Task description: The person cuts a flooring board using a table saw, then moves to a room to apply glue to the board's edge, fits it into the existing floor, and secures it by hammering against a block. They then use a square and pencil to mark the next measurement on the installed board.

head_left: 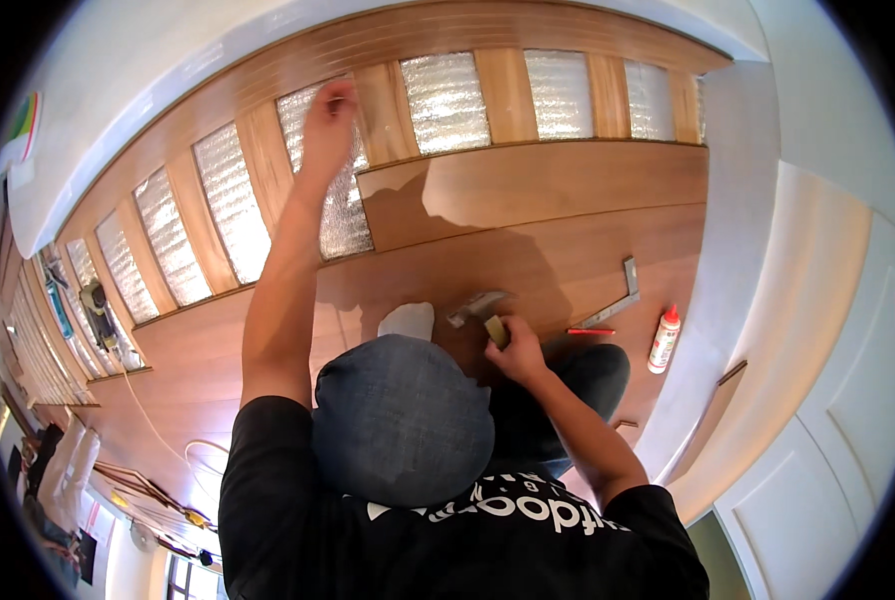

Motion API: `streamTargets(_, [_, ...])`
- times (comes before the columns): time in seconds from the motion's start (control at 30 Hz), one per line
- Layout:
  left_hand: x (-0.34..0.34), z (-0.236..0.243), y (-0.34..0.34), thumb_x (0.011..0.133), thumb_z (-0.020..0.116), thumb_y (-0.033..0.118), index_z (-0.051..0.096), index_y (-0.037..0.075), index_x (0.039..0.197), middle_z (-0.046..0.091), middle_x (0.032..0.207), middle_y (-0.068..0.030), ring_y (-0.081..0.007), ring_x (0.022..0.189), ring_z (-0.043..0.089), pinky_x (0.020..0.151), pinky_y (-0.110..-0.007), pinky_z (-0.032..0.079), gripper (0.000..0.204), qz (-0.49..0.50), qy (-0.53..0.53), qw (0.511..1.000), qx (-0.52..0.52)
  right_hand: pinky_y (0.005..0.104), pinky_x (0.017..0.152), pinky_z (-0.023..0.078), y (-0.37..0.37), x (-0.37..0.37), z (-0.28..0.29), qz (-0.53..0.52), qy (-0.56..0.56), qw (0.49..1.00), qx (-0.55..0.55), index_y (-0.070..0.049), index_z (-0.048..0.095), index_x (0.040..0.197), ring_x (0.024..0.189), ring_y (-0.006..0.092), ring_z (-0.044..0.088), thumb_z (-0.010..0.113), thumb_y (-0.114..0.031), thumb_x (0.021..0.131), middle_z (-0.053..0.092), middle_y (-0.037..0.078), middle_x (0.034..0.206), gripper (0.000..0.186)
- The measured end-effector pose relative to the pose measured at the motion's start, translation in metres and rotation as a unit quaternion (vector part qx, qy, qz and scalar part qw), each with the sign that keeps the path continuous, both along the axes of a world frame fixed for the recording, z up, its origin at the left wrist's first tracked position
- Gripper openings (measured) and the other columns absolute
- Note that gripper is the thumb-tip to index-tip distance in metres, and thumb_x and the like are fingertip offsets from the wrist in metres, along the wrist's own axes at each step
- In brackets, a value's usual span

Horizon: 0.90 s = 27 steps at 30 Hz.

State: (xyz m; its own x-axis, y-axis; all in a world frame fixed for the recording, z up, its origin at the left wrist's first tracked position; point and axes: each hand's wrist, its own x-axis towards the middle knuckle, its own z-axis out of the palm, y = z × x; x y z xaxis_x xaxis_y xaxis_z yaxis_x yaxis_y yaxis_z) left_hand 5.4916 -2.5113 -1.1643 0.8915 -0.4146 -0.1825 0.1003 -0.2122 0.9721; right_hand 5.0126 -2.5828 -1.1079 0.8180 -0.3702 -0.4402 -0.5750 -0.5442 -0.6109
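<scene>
My left hand (332,108) is stretched far forward over a strip of silvery foil underlay (346,215), near the wall-side board. Its fingers are curled together, and whatever they hold, if anything, is too small to make out. Close to my body, my right hand (517,352) is closed round the yellowish handle of a claw hammer (478,308), whose metal head is low over the wooden floor. Ahead of it lies a fitted floor plank (558,185), its left end bordering the foil.
Wooden battens (508,95) alternate with foil along the wall. To the right are a metal square (618,308), a red pencil (592,331) and a white glue bottle with a red cap (665,340). A corded power tool (98,312) lies far left, its cable crossing the floor.
</scene>
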Motion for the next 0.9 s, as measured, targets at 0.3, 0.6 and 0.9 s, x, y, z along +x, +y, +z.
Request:
streamTargets(0.3, [-0.119,-0.020,-0.061,0.086,0.066,0.008,0.073,0.014,0.096,0.066,0.099,-0.0045,-0.0270,0.089,0.062,0.086,-0.040,0.052,0.013,-0.196,-0.345,0.908,0.132,0.0266,0.065,0.050,-0.104,0.174,0.096,-0.302,-0.239,0.900,0.205,-0.003,0.051,0.115,0.074,0.0108,0.057,0.065,-0.010,0.099,0.060,0.005,0.092,0.023])
streamTargets(0.6, [-0.121,-0.013,-0.060,0.075,0.069,0.002,0.069,0.012,0.081,0.066,0.086,-0.0023,-0.0256,0.084,0.061,0.078,-0.038,0.050,0.012,-0.173,-0.342,0.922,0.052,0.0263,0.062,0.043,-0.117,0.121,-0.003,-0.321,0.024,0.927,0.192,-0.005,0.066,0.108,0.073,0.0070,0.053,0.059,-0.011,0.098,0.056,-0.001,0.079,0.013])
streamTargets(0.9, [-0.118,-0.022,-0.059,0.073,0.071,0.012,0.068,0.018,0.078,0.064,0.088,0.0021,-0.0215,0.085,0.061,0.075,-0.037,0.049,0.009,-0.180,-0.353,0.916,0.056,0.0359,0.061,0.048,-0.136,0.186,-0.024,-0.307,0.030,0.943,0.122,-0.002,0.064,0.102,0.066,0.0180,0.059,0.055,-0.019,0.095,0.061,0.009,0.073,0.020])
